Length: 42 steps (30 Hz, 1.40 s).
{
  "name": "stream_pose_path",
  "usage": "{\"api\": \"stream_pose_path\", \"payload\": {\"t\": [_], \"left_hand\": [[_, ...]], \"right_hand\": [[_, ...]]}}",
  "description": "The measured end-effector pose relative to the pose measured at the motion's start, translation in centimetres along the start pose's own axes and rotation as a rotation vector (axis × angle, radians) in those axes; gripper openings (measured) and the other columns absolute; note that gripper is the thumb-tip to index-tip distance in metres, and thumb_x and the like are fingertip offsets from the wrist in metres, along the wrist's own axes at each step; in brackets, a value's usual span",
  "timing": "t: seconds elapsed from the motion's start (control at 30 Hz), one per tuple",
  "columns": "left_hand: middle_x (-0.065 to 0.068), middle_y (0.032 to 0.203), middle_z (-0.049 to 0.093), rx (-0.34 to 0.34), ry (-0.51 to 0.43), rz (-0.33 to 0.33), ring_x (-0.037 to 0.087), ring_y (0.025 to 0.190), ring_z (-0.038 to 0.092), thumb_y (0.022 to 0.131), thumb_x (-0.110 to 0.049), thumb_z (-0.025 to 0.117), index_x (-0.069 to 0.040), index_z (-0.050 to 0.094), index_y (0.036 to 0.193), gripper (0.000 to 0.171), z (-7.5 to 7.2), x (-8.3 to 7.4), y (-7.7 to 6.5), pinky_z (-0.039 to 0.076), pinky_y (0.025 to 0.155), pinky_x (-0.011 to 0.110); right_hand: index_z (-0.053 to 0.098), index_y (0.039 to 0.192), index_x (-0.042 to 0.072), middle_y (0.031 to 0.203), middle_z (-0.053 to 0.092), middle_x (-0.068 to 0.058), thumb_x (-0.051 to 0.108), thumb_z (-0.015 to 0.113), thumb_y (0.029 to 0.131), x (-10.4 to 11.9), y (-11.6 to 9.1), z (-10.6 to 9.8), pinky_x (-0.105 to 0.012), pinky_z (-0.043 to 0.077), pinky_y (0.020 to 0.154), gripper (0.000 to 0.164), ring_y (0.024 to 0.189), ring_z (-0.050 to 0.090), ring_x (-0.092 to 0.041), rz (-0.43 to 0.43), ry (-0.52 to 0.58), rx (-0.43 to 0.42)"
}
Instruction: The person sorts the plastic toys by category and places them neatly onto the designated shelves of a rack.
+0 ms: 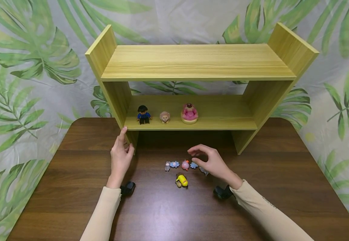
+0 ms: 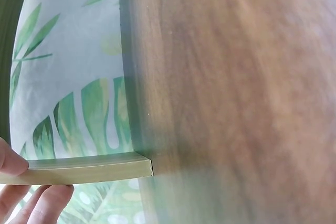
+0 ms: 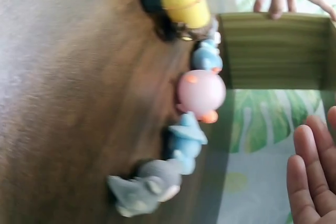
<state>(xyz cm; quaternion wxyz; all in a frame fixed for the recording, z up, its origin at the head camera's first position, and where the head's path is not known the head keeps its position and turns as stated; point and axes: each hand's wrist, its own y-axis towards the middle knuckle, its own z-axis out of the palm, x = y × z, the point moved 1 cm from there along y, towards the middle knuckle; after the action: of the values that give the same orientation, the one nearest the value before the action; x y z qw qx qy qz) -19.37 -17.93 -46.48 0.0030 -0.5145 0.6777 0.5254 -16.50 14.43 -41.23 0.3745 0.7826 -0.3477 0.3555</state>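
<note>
My left hand (image 1: 122, 157) grips the left side panel of a wooden shelf (image 1: 174, 122); in the left wrist view, thumb and fingers lie on opposite sides of the panel's edge (image 2: 94, 169). Over the right end of a row of small figures hovers my right hand (image 1: 212, 162), fingers apart and nothing held. That row has a grey figure (image 1: 167, 166), a blue one (image 1: 174, 164), a round pink one (image 1: 185, 165), another blue one (image 1: 194, 165) and a second grey one (image 3: 144, 187), partly behind the hand in the head view. A yellow figure (image 1: 182, 180) lies nearer me.
On the middle board stand a dark-haired toy figure in blue (image 1: 143, 115), a small beige animal figure (image 1: 164, 117) and a pink bear figure (image 1: 189, 113). The shelf's upper board (image 1: 198, 62) overhangs them. Leaf-patterned cloth (image 1: 36, 50) hangs behind the brown table (image 1: 81, 187).
</note>
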Motion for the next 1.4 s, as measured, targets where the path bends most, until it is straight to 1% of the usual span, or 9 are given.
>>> {"api": "stream_pose_path", "payload": {"t": [0.1, 0.17, 0.33, 0.5, 0.63, 0.8, 0.97, 1.17, 1.4], "left_hand": [[0.019, 0.096, 0.054, -0.007, -0.001, 0.006, 0.029, 0.068, 0.049, 0.077, 0.02, 0.055, -0.031, 0.032, 0.145, 0.088, 0.0, 0.0, 0.0, 0.048, 0.052, 0.038], [0.019, 0.096, 0.055, -0.01, -0.001, 0.01, 0.029, 0.068, 0.049, 0.077, 0.02, 0.055, -0.031, 0.032, 0.145, 0.088, 0.1, 0.1, 0.0, 0.049, 0.052, 0.039], [0.019, 0.096, 0.055, -0.014, 0.0, 0.017, 0.029, 0.068, 0.048, 0.077, 0.021, 0.055, -0.031, 0.032, 0.145, 0.089, 0.0, 0.0, 0.0, 0.048, 0.051, 0.038], [0.019, 0.097, 0.055, -0.015, 0.001, 0.02, 0.029, 0.068, 0.049, 0.077, 0.02, 0.055, -0.031, 0.032, 0.145, 0.088, 0.0, 0.0, 0.0, 0.047, 0.051, 0.038], [0.02, 0.099, 0.056, -0.011, -0.002, 0.016, 0.029, 0.069, 0.05, 0.077, 0.02, 0.055, -0.03, 0.032, 0.145, 0.088, 0.1, 0.1, 0.0, 0.048, 0.051, 0.039], [0.021, 0.101, 0.056, -0.011, -0.005, 0.017, 0.03, 0.069, 0.051, 0.077, 0.02, 0.055, -0.031, 0.032, 0.146, 0.088, 0.1, 0.1, 0.0, 0.048, 0.051, 0.04], [0.021, 0.102, 0.056, -0.015, -0.004, 0.018, 0.031, 0.07, 0.053, 0.077, 0.02, 0.055, -0.032, 0.032, 0.146, 0.089, 0.1, 0.1, 0.0, 0.05, 0.051, 0.041], [0.02, 0.099, 0.055, -0.014, 0.001, 0.015, 0.031, 0.069, 0.051, 0.077, 0.019, 0.055, -0.031, 0.032, 0.145, 0.088, 0.1, 0.1, 0.0, 0.049, 0.052, 0.04], [0.021, 0.102, 0.055, -0.005, 0.004, 0.018, 0.029, 0.068, 0.048, 0.08, 0.017, 0.055, -0.031, 0.031, 0.146, 0.086, 0.1, 0.2, 0.0, 0.047, 0.052, 0.037]], "right_hand": [[0.063, 0.109, -0.007, 0.105, 0.064, -0.019, -0.01, 0.066, 0.083, -1.9, -0.3, 0.6, -0.056, 0.046, 0.084, 0.027, 0.095, 0.06, -0.039, 0.028, -0.02, 0.028], [0.063, 0.111, -0.005, 0.106, 0.065, -0.016, -0.007, 0.068, 0.083, -3.0, -0.4, 0.9, -0.054, 0.046, 0.084, 0.028, 0.096, 0.06, -0.036, 0.049, -0.039, 0.05], [0.065, 0.111, 0.002, 0.107, 0.065, -0.008, 0.001, 0.072, 0.083, -4.1, -0.5, 1.4, -0.046, 0.048, 0.084, 0.03, 0.097, 0.061, -0.026, 0.07, -0.084, 0.086], [0.065, 0.111, 0.003, 0.105, 0.065, -0.006, 0.006, 0.074, 0.082, -4.6, -0.6, 1.9, -0.042, 0.048, 0.084, 0.03, 0.096, 0.06, -0.024, 0.096, -0.135, 0.095], [0.066, 0.11, 0.005, 0.103, 0.064, -0.004, 0.01, 0.075, 0.082, -5.0, -0.5, 2.2, -0.041, 0.047, 0.084, 0.03, 0.096, 0.059, -0.022, 0.12, -0.175, 0.09], [0.066, 0.112, 0.005, 0.106, 0.064, -0.003, 0.017, 0.076, 0.083, -5.3, -0.4, 2.5, -0.041, 0.046, 0.086, 0.033, 0.099, 0.058, -0.021, 0.16, -0.224, 0.091], [0.066, 0.114, 0.005, 0.11, 0.063, -0.006, 0.022, 0.075, 0.083, -5.4, -0.3, 2.8, -0.043, 0.045, 0.089, 0.037, 0.104, 0.057, -0.024, 0.174, -0.302, 0.098], [0.067, 0.114, 0.004, 0.111, 0.062, -0.007, 0.023, 0.076, 0.082, -5.6, -0.2, 3.0, -0.044, 0.045, 0.091, 0.037, 0.106, 0.056, -0.026, 0.179, -0.352, 0.105], [0.068, 0.111, 0.003, 0.109, 0.061, -0.009, 0.022, 0.075, 0.083, -5.5, 0.0, 3.3, -0.045, 0.045, 0.091, 0.035, 0.106, 0.055, -0.028, 0.18, -0.386, 0.129]]}}
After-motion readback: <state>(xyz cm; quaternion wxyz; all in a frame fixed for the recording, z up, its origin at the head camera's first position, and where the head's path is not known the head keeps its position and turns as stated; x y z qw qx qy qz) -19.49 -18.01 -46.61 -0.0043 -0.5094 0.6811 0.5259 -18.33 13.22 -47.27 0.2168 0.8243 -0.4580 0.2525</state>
